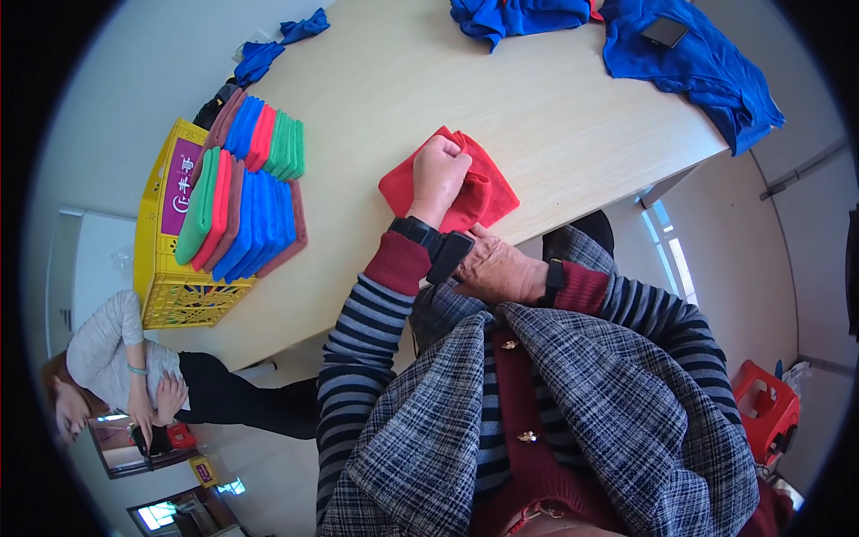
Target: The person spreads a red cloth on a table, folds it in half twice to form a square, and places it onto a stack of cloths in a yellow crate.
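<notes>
A red cloth (407, 186) lies partly folded near the table's front edge, with a raised, bunched fold in its middle. My left hand (437, 179) is closed in a fist on it and grips the bunched part. My right hand (503, 267) is at the table edge just below the cloth, crossing close under the left wrist. Its fingertips are partly hidden behind the dark wristband device (447, 255) on my left wrist, so what they hold does not show.
Folded towels in green, red, brown and blue (255, 219) stand in two rows at the left, beside a yellow crate (183, 300). Blue cloths (689, 67) lie at the far right under a phone (665, 32). A person (161, 358) stands at the left; a red stool (767, 407) is at the right.
</notes>
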`<state>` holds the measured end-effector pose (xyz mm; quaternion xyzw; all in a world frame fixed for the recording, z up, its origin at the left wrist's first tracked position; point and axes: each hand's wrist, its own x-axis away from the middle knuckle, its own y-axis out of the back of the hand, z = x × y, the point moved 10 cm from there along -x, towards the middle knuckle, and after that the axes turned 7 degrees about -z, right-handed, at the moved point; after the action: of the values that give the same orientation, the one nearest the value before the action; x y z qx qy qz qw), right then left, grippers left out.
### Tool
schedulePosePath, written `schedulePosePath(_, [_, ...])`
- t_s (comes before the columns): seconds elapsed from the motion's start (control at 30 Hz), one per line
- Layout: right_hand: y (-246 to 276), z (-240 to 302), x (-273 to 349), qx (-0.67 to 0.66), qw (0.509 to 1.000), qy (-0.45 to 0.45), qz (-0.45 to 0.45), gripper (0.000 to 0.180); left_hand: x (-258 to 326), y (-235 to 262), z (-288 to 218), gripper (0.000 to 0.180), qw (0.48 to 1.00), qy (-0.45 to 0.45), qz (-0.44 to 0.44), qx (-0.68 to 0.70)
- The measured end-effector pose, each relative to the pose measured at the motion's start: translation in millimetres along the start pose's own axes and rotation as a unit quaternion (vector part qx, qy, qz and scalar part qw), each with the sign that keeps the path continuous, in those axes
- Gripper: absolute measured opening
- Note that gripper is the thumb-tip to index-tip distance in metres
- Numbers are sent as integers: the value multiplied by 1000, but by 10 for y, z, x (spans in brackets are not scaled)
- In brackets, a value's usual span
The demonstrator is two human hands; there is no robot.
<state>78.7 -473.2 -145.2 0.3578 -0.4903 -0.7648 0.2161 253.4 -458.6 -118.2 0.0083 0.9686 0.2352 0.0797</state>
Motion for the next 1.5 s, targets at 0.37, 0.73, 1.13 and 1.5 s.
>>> schedulePosePath(0.37, [0, 24, 24, 58, 992, 6, 110, 66, 259, -72, -186, 11, 995, 61, 70, 43])
schedulePosePath(0.73, [153, 50, 25, 54, 997, 31, -49, 65, 1087, 601, -157, 39, 920, -261, 3, -293])
schedulePosePath(1.13, [683, -150, -402, -207, 970, -117, -56, 53, 1231, 485, 40, 64, 886, -287, 65, -359])
schedulePosePath(1.5, [383, -881, -449, 83, 972, -192, -108, 60, 1385, 533, 55, 76, 907, -194, 83, -365])
